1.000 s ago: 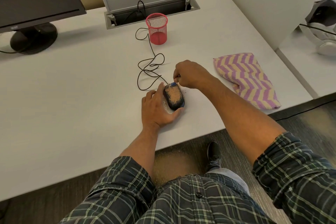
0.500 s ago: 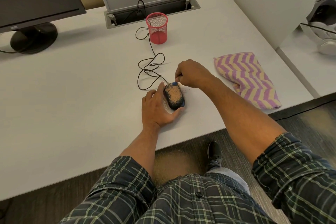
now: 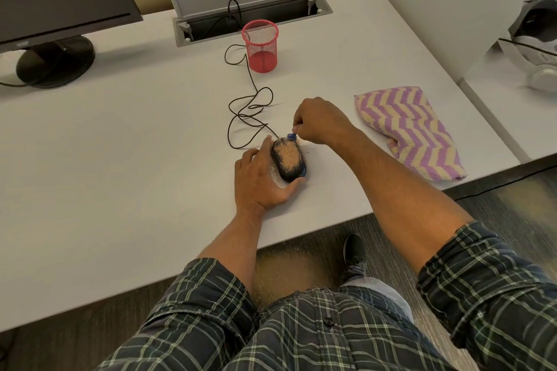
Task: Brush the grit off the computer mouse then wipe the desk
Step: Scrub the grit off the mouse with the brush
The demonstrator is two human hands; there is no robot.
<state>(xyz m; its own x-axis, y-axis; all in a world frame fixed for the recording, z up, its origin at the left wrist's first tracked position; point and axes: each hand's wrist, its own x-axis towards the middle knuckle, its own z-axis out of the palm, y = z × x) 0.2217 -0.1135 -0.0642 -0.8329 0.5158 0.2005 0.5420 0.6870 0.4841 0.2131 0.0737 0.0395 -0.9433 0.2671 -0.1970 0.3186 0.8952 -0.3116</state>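
left hand (image 3: 261, 178) cupping the grit-covered black computer mouse (image 3: 288, 159) on the white bench (image 3: 120, 159), right hand (image 3: 319, 122) pinching a small blue brush (image 3: 291, 137) at its front

The person wears a long-sleeved plaid shirt (image 3: 301, 331) in dark navy-grey with a grid of pale green-white lines. It fills the lower centre of the frame. A single dark button (image 3: 328, 323) sits on the front placket, lower centre.

Both sleeves are rolled back into thick cuffs. The left sleeve (image 3: 208, 295) ends at lower centre-left. The right sleeve (image 3: 488, 283) ends at lower right. Both forearms are bare from the cuffs forward. The left hand (image 3: 261, 178) and right hand (image 3: 319, 120) show no visible rings, watch or gloves.

Below the desk edge, at centre-right, a light grey trouser leg (image 3: 373, 288) shows. It meets a black shoe (image 3: 355, 251) with a dark sole.
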